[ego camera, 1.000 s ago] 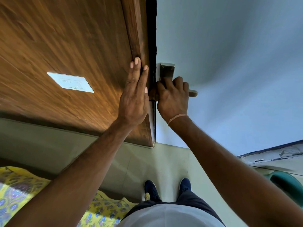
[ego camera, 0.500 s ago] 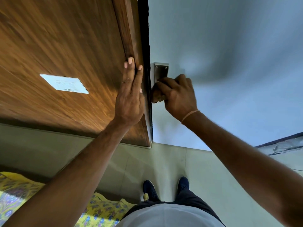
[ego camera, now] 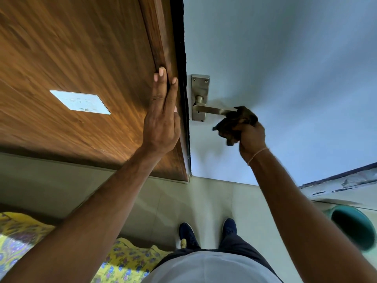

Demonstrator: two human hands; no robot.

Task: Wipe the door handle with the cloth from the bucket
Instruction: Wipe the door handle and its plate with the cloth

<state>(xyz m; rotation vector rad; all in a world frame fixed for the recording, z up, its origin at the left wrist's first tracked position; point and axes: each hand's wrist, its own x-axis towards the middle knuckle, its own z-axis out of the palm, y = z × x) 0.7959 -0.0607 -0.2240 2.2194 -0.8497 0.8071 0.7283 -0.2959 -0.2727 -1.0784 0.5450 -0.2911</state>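
Note:
A metal lever door handle (ego camera: 212,109) on a steel backplate (ego camera: 200,86) is fixed to the pale blue door face. My right hand (ego camera: 252,137) grips a bunched dark brown cloth (ego camera: 234,124) that touches the free end of the lever. My left hand (ego camera: 162,119) lies flat with straight fingers against the wooden door edge (ego camera: 161,37), left of the handle. A teal bucket (ego camera: 353,227) stands on the floor at lower right, partly hidden behind my right arm.
A white sticker (ego camera: 80,102) sits on the brown wood panel at left. A yellow flowered fabric (ego camera: 122,260) lies on the floor at lower left. My dark blue shoes (ego camera: 188,234) stand on pale floor tiles below the door.
My right hand with the cloth has slid from the inner part of the lever near the backplate out to its free end, uncovering the lever and backplate. My left hand stays on the door edge.

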